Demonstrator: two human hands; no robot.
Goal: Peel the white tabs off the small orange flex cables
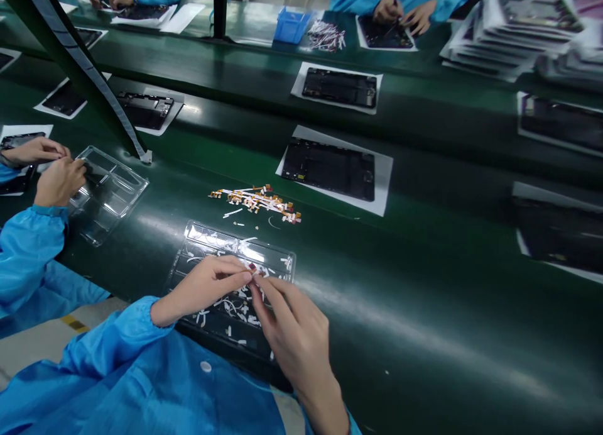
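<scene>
My left hand (207,287) and my right hand (296,325) meet fingertip to fingertip over a clear plastic tray (219,235). Pinched between them is a small flex cable (253,268); a dark red end shows, and the fingers hide the rest. White strips and scraps (234,308) of peeled-looking backing lie scattered in the tray. Just beyond it is a loose pile of flex cables (257,200), white with orange ends, with a few white scraps beside it.
A flat black device housing (330,168) rests on a white sheet behind the pile; others sit along the green work surface (400,284). At left, a co-worker's hands (61,177) are over another clear tray (113,190). A slanted post (89,70) stands there. Stacked housings (513,33) are at far right.
</scene>
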